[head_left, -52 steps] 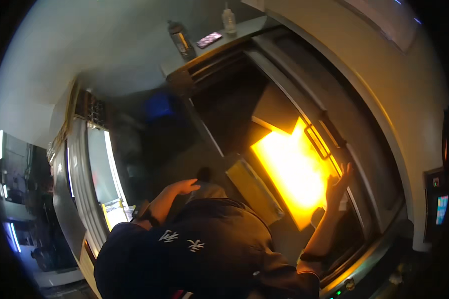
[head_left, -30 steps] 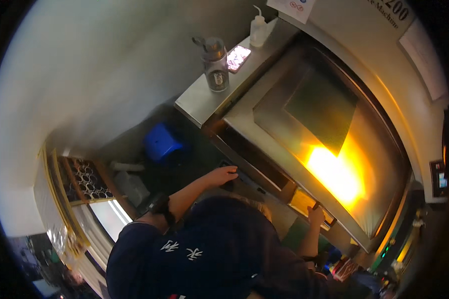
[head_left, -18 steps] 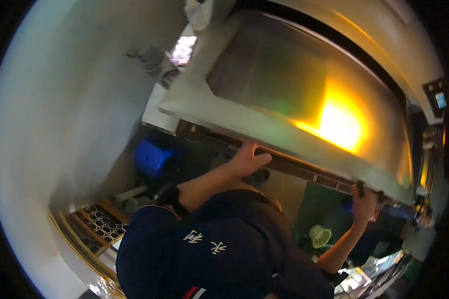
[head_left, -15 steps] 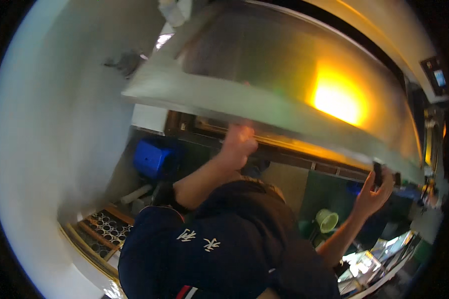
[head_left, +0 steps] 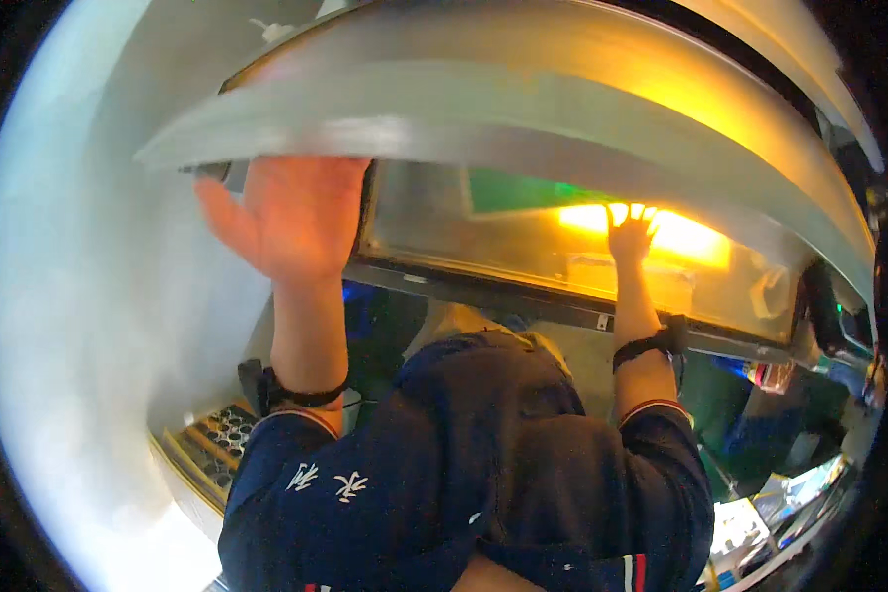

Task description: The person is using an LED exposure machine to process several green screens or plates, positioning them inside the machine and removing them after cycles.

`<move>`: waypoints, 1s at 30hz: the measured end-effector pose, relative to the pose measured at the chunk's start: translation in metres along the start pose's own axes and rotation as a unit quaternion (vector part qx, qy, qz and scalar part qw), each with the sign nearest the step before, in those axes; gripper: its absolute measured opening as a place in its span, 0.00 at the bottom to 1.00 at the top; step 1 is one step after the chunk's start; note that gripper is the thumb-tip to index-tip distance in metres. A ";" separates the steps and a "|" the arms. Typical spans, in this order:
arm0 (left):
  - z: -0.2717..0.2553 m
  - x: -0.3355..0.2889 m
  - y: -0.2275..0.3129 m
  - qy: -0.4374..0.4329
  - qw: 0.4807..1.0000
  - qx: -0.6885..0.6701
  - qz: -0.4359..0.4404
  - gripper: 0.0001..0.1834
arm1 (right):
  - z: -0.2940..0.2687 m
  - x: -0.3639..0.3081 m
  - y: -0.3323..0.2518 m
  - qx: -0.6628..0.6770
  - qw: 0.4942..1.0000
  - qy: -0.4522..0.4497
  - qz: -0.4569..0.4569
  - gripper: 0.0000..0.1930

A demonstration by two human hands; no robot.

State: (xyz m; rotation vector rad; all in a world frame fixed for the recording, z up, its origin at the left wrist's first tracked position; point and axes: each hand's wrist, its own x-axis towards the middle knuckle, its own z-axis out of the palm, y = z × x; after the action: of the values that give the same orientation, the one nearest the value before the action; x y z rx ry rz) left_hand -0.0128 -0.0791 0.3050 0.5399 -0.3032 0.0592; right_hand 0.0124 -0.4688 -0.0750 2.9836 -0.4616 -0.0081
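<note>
A large pale lid [head_left: 444, 109] with a curved front edge stands raised over a dark-framed glass bed [head_left: 523, 261]. My left hand [head_left: 301, 222] is open against the lid's lower edge at the left, palm showing and thumb apart; its fingertips are hidden by the lid. Farther right, my right hand [head_left: 629, 237] reaches over the bed with fingers spread, in front of a bright yellow light [head_left: 691, 237]. Its fingertips come close to the lid's edge; whether they touch it I cannot tell. Neither hand holds a thing that I can see.
A pale wall [head_left: 79, 296] rises close on the left. Below it sits a yellow-edged rack [head_left: 222, 444] with round holes. At the lower right are bright screens or panels [head_left: 740, 528]. A dark device [head_left: 839, 316] stands beyond the bed's right end.
The lid has tilted up and the glass bed now shows beneath it. My left hand has moved left and opened flat. My right hand has left the dark handle at the lid's right end.
</note>
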 end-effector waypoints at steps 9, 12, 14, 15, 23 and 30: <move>0.006 0.057 -0.008 -0.118 0.986 0.115 -0.006 0.49 | 0.024 0.033 0.072 0.029 0.987 -0.144 0.067 0.53; 0.000 0.057 -0.001 -0.165 0.975 0.148 -0.024 0.50 | 0.014 0.026 0.047 0.066 0.968 -0.226 0.087 0.48; -0.016 0.049 0.003 -0.217 0.969 0.116 -0.024 0.50 | 0.034 0.007 0.042 0.047 0.979 -0.176 0.091 0.40; -0.026 0.047 0.003 -0.235 0.967 0.095 -0.020 0.50 | 0.031 0.004 0.032 0.053 0.975 -0.188 0.105 0.38; -0.263 0.033 -0.077 -0.144 0.650 0.681 -0.305 0.44 | 0.024 -0.049 0.012 0.224 0.911 -0.272 0.215 0.27; -0.353 -0.049 -0.079 -0.043 0.642 0.725 -0.247 0.41 | -0.009 -0.149 0.017 0.515 0.763 -0.259 0.291 0.13</move>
State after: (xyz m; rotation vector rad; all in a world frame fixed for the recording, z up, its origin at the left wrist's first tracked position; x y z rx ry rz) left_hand 0.0461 0.0358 -0.0365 2.2527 -0.1244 -0.3007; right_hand -0.1342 -0.4389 -0.0663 3.5782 -2.0362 -0.7770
